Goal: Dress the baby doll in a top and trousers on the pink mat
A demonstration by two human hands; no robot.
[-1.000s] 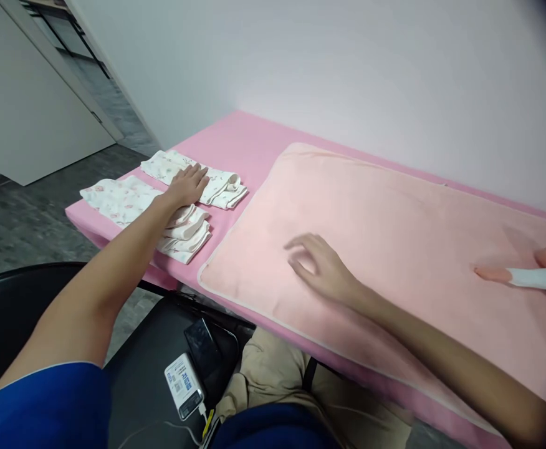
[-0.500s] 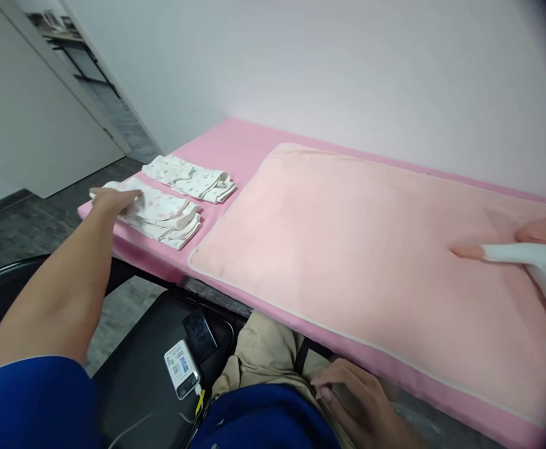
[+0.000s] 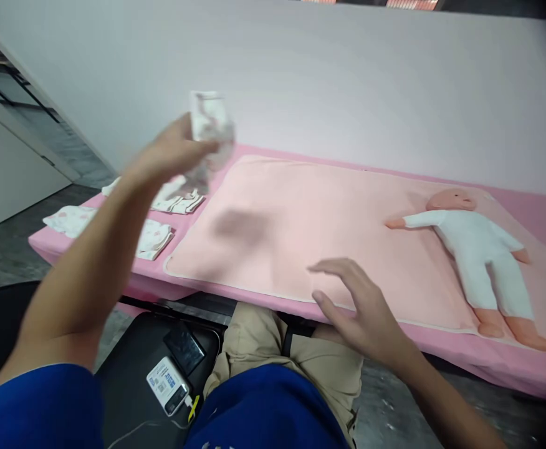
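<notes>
My left hand (image 3: 182,146) is raised above the left end of the pink-covered table, gripping a folded white cloth with a faint print (image 3: 210,121); motion blurs it. Beneath that arm lie a folded cloth with pink spots (image 3: 154,238) and, farther back, another folded printed cloth (image 3: 177,202), both partly hidden. My right hand (image 3: 359,305) hovers at the near edge of a light pink mat (image 3: 301,218), fingers apart, holding nothing. On the mat's right side a baby doll (image 3: 474,243) in a white suit lies on its back.
A white wall (image 3: 348,81) rises behind the pink-covered table (image 3: 263,302). On a black chair (image 3: 128,362) at lower left rest a white power bank (image 3: 167,385) with a cable and a dark phone (image 3: 185,349). A door (image 3: 15,168) is at far left.
My left hand has lifted a folded cloth off the near stack and carried it up and right. My right hand has risen from my lap to the mat's edge. The view has turned right, showing the whole doll.
</notes>
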